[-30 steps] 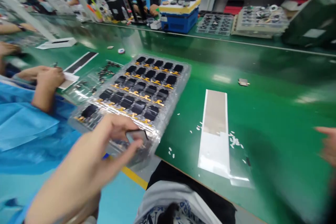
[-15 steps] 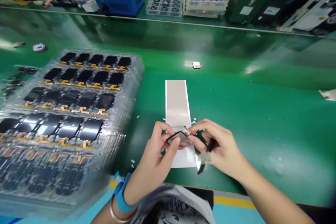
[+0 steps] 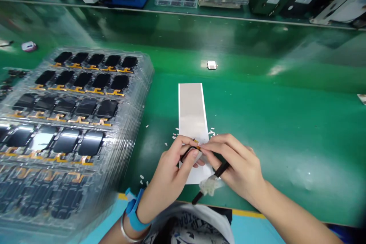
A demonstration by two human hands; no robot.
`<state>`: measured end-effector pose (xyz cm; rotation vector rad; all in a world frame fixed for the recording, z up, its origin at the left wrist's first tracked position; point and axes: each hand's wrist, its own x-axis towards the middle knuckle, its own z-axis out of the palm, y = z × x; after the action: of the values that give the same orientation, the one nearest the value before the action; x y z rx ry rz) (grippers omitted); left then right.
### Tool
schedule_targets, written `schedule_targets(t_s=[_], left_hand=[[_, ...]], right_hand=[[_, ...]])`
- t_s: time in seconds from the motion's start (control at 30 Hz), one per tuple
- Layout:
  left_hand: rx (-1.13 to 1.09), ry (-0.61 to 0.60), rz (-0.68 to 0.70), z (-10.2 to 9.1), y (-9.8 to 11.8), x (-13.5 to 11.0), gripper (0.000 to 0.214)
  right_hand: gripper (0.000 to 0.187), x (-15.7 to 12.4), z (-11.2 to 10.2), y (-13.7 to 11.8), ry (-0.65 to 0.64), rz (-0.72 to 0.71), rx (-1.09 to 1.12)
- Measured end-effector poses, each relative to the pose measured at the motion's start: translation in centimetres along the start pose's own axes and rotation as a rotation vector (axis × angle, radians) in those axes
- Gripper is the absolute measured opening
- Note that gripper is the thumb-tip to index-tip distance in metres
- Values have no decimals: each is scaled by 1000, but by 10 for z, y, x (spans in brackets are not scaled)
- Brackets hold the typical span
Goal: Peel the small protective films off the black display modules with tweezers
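Here's 1 black-rimmed screen (image 3: pixel 199 155), up over the pale strip (image 3: pixel 192 106), pinched between the left hand's (image 3: pixel 174 166) thumb and fingers. The right hand (image 3: pixel 240 164) has its fingertips together at the orange tail (image 3: pixel 198 147); whether they grip it, I can't tell, but its curled fingers hold a black tool (image 3: pixel 223 168). This piece looks mid-work. White scraps (image 3: pixel 141 177) dot the desk (image 3: pixel 257 110), and rows of dark screens (image 3: pixel 82 79) fill the tray (image 3: pixel 144 63): plenty seems left.
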<state>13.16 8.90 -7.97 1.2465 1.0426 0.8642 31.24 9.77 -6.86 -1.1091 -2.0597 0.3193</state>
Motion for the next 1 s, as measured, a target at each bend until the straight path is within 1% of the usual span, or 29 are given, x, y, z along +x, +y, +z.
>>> schedule_targets(t_s=[0.1, 0.2, 0.3, 0.4, 0.47, 0.57, 0.63, 0.7, 0.77, 0.87, 0.93, 1.0], left_hand=[[44, 12, 1, 0, -1, 0, 8], [109, 29, 51, -1, 0, 1, 5], [193, 65, 107, -1, 2, 0, 5], [203, 78, 116, -1, 3, -1, 5], [178, 67, 99, 0, 2, -2, 4], [105, 72, 62, 1, -1, -3, 7], [52, 95, 31, 2, -2, -4, 8], [18, 107, -8, 2, -3, -5, 8], [2, 103, -31, 2, -3, -5, 9], [1, 90, -45, 2, -2, -5, 11], [13, 71, -41, 1, 0, -5, 11], [24, 47, -31, 1, 2, -5, 11]], right_hand=[[17, -3, 2, 2, -9, -64, -92], [20, -5, 4, 3, -31, -116, -111], [20, -6, 6, 1, -33, -144, -137], [15, -5, 8, -3, -27, -143, -135], [10, -2, 8, -3, -40, -70, -79], [10, 5, 4, 3, -71, 167, 71], [12, 10, 0, 11, -119, 316, 162], [14, 14, -5, 18, -184, 396, 217], [17, 15, -8, 23, -233, 417, 223], [19, 14, -9, 29, -270, 400, 152], [15, 14, -8, 31, -262, 386, 110], [9, 14, -8, 32, -205, 388, 100]])
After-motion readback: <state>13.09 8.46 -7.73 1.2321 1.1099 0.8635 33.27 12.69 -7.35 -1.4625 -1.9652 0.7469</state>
